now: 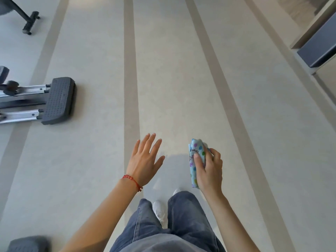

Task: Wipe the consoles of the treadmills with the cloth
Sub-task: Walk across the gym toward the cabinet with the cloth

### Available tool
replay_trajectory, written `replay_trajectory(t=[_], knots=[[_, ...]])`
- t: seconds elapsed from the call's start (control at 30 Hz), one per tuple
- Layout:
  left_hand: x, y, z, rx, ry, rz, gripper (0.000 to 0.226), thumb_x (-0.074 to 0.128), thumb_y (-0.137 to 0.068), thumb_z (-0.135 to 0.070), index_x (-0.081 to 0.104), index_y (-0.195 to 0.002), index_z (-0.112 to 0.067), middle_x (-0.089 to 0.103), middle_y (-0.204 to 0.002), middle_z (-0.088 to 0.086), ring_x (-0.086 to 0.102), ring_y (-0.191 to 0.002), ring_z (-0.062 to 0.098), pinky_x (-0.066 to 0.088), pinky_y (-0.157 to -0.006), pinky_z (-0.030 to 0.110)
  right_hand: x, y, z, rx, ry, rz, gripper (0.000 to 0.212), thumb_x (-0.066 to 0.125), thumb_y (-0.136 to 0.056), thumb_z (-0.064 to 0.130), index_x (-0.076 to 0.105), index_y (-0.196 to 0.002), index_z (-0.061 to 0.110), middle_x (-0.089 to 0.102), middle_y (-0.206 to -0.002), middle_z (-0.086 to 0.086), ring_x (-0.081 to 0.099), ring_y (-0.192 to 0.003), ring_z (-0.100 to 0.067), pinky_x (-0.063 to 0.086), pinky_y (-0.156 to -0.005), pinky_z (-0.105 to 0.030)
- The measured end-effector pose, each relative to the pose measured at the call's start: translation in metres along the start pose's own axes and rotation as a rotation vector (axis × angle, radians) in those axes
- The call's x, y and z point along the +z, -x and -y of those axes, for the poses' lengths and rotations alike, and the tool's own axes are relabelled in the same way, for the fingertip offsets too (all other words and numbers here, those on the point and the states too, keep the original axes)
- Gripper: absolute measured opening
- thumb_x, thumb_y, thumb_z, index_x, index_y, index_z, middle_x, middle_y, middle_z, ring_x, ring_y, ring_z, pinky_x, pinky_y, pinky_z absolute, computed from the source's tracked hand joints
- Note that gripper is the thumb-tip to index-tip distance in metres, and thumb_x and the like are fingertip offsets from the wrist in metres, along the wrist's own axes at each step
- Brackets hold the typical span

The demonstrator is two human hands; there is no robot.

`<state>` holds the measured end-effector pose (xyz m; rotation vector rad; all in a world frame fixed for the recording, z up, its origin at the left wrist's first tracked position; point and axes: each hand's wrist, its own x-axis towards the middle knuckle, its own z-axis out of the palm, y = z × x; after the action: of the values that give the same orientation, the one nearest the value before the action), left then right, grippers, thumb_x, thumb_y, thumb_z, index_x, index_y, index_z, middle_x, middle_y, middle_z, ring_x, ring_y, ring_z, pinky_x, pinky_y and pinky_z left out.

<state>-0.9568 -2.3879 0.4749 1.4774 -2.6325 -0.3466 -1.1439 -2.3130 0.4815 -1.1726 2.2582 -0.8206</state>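
A: Looking down through the head camera, what's the right hand (209,171) doing?

B: It grips the cloth (197,160), a folded pale-blue piece with coloured spots, thumb across the front and fingers curled round the back. The cloth stands roughly upright in the fist, out in front of the jeans (163,224).

A: And the left hand (143,160)?

B: Spread flat, fingers straight and apart, holding nothing. It hangs in the air left of the cloth, apart from it, with a red bracelet (131,180) at the wrist.

A: Any treadmill console near the cloth?

B: None in view. Far to the left of the cloth, a dark textured machine foot (59,100) on metal rails (21,90) sits on the striped floor (181,70); another dark stand (30,21) is farther up-left. A dark panel (320,50) shows well up-right. I can't tell what machines these are.

A: So the step in hand?

B: Walking to a console, I'd judge; no wiping has begun here. To do it well: keep the cloth folded so a flat face is ready, lift the gaze to find the console, and let the free hand steady against a handrail. Wipe with light pressure so no buttons get pushed.
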Motion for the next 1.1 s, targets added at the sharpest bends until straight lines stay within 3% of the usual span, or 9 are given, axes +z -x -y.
replay_trajectory(t=[0.2, 0.6, 0.77, 0.87, 1.1], knots=[[0.012, -0.117, 0.005, 0.037, 0.007, 0.025, 0.069, 0.010, -0.099, -0.051, 0.055, -0.126, -0.006, 0.052, -0.132, 0.017, 0.047, -0.123, 0.036, 0.036, -0.099, 0.054, 0.001, -0.111, 0.001, 0.023, 0.017, -0.005, 0.040, 0.047, -0.092, 0.035, 0.053, -0.125, 0.012, 0.045, -0.130, -0.005, 0.046, -0.113, -0.023, 0.039, -0.088, -0.030], [-0.001, -0.348, -0.039, 0.131, -0.005, 0.020, 0.069, 0.012, -0.098, -0.051, 0.056, -0.126, -0.006, 0.052, -0.132, 0.018, 0.049, -0.122, 0.038, 0.032, -0.099, 0.054, -0.058, -0.327, 0.004, 0.064, 0.008, -0.089, 0.041, 0.045, -0.092, 0.037, 0.053, -0.124, 0.013, 0.045, -0.130, -0.006, 0.046, -0.112, -0.023, 0.046, -0.090, -0.039], [0.006, -0.435, -0.055, 0.229, 0.003, 0.047, 0.069, 0.011, -0.099, -0.051, 0.056, -0.125, -0.005, 0.053, -0.131, 0.018, 0.049, -0.122, 0.036, 0.037, -0.097, 0.055, -0.071, -0.394, -0.003, 0.119, 0.000, -0.156, 0.041, 0.046, -0.092, 0.036, 0.051, -0.126, 0.013, 0.047, -0.129, -0.007, 0.047, -0.109, -0.022, 0.044, -0.084, -0.030], [0.010, -0.496, -0.064, 0.292, -0.003, 0.060, 0.068, 0.011, -0.099, -0.050, 0.056, -0.125, -0.006, 0.053, -0.131, 0.018, 0.049, -0.122, 0.036, 0.038, -0.096, 0.056, -0.078, -0.438, -0.008, 0.156, -0.001, -0.187, 0.041, 0.046, -0.092, 0.034, 0.050, -0.128, 0.013, 0.047, -0.128, -0.008, 0.046, -0.108, -0.020, 0.035, -0.081, -0.023], [0.013, -0.654, -0.094, 0.469, -0.020, 0.109, 0.070, 0.010, -0.099, -0.051, 0.057, -0.125, -0.006, 0.053, -0.132, 0.018, 0.049, -0.122, 0.036, 0.037, -0.097, 0.056, -0.105, -0.558, -0.013, 0.306, 0.003, -0.304, 0.044, 0.043, -0.093, 0.037, 0.047, -0.131, 0.014, 0.044, -0.133, -0.007, 0.045, -0.113, -0.020, 0.040, -0.086, -0.025]])
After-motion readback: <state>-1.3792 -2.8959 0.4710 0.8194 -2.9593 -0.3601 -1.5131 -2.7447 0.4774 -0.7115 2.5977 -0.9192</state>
